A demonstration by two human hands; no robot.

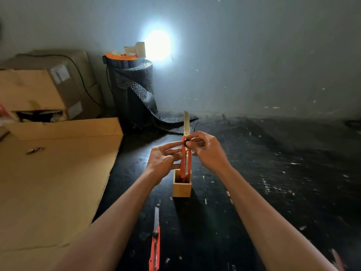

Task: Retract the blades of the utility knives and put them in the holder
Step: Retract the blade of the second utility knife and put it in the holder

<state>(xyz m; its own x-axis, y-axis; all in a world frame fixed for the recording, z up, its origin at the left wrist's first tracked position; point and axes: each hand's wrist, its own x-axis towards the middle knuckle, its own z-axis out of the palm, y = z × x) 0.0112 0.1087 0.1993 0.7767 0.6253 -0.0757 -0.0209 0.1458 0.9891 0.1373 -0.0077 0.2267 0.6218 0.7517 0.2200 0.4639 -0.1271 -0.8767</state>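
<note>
Red-bodied utility knife (185, 153) held upright over wooden holder (181, 185), blade fully out and pointing up/away; butt end sits at or just inside holder mouth, can't tell if it touches the rim. Left hand (163, 160) steadies the body from the left, fingers curled loosely on the handle; index extended along it. Right hand (208, 151) pinches the black slider knob w/ thumb + index, other fingers half curled. Judged step: retracting blade, not yet done. Risks: (1) knob slips or lock releases suddenly → blade drops fast, fingertips near the metal channel could get nicked; (2) left-hand fingers lie close to the blade track, so any twist of the body brings the edge toward them; (3) pushing down on slider while butt rests in holder could tip the narrow holder, since nothing braces it; (4) if knife goes in w/ blade still out, the exposed edge stands above the rim. Holder appears to have red already inside, prob. another knife, so room is tight. Second knife (155, 243) lies on the dark floor surface (263, 182) near the camera, blade out, between the forearms; an elbow drop could meet it. Cardboard sheet (54, 182) at left, boxes (39, 89) and bubble-wrap roll (134, 90) behind; none block the work. Bright lamp glare (157, 45) ahead, dim elsewhere, edge hard to see.
</note>
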